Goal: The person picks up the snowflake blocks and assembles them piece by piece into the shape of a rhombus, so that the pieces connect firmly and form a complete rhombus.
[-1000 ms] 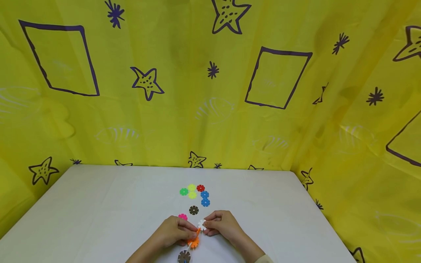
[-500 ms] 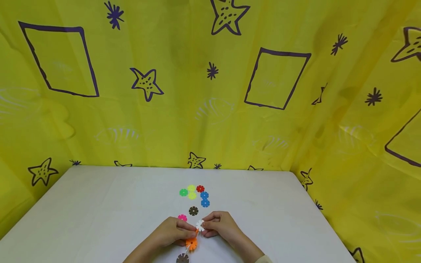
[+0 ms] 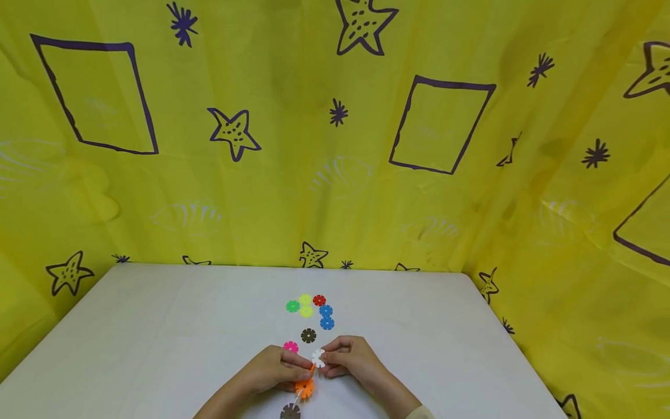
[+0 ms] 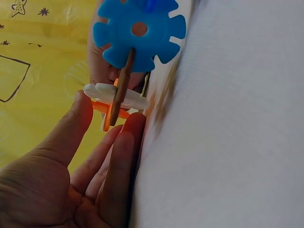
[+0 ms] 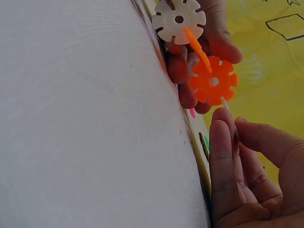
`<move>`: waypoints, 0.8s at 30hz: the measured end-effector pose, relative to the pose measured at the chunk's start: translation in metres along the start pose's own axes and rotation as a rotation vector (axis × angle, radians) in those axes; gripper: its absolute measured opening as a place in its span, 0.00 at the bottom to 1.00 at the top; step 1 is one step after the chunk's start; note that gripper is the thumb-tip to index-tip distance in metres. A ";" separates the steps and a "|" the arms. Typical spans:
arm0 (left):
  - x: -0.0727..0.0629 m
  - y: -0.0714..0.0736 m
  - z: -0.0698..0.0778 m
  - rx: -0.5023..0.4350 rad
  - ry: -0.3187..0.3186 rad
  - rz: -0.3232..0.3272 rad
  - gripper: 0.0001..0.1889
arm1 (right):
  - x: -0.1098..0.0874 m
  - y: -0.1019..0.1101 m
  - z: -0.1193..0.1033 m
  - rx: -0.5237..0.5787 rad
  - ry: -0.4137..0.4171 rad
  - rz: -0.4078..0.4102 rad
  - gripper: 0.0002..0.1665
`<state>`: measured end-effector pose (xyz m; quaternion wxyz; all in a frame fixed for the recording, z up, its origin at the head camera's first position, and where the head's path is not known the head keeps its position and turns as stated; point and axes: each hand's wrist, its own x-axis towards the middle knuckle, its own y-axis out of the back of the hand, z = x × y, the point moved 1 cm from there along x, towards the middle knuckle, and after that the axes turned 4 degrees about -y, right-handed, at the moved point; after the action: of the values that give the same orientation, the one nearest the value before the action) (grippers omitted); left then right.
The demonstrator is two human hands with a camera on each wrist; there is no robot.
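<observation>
My left hand (image 3: 272, 369) pinches a chain of slotted-together notched plastic discs at its orange end. An orange disc (image 3: 302, 390) faces up beside the fingers, and a brown disc (image 3: 289, 412) hangs lower at the frame's bottom. The left wrist view shows a blue disc (image 4: 159, 40) on the same chain. My right hand (image 3: 353, 359) pinches a white disc (image 3: 316, 356) between thumb and fingers. In the right wrist view this white disc stands edge-on at a slot of the orange disc (image 5: 204, 85); how deeply it sits is unclear. Another white disc (image 5: 166, 28) is further along the chain.
Loose notched discs lie on the white table (image 3: 173, 337) beyond the hands: pink (image 3: 290, 346), dark brown (image 3: 308, 331), green (image 3: 292, 302), red (image 3: 319, 297), plus two yellow and two blue. A yellow patterned curtain (image 3: 282, 192) borders the table.
The hands have stayed nearly in place. The white disc and the chain have shifted slightly left, and the face-up orange disc shows more clearly below the left fingers.
</observation>
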<state>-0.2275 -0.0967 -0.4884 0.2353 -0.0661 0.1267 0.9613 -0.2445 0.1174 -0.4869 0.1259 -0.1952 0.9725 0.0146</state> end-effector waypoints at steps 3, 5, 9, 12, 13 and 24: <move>0.000 0.000 0.000 -0.003 -0.008 -0.004 0.20 | 0.001 0.000 0.000 0.005 -0.010 0.002 0.13; 0.000 0.000 0.000 0.003 -0.013 -0.007 0.20 | 0.001 0.000 0.001 0.010 -0.012 0.003 0.13; 0.001 0.000 0.000 0.012 -0.020 -0.010 0.18 | 0.002 0.000 0.002 0.017 -0.008 0.003 0.13; 0.001 -0.001 0.001 0.004 -0.020 -0.013 0.18 | 0.002 0.000 0.002 0.020 -0.009 0.002 0.13; 0.001 -0.001 0.001 0.003 -0.018 -0.012 0.18 | 0.002 0.000 0.002 0.020 -0.009 0.001 0.13; -0.001 -0.003 0.004 0.090 0.014 0.005 0.15 | 0.001 -0.002 0.003 0.018 0.003 -0.038 0.15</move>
<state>-0.2252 -0.0939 -0.4852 0.2346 -0.0619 0.1714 0.9549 -0.2441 0.1158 -0.4898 0.1266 -0.2125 0.9689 0.0030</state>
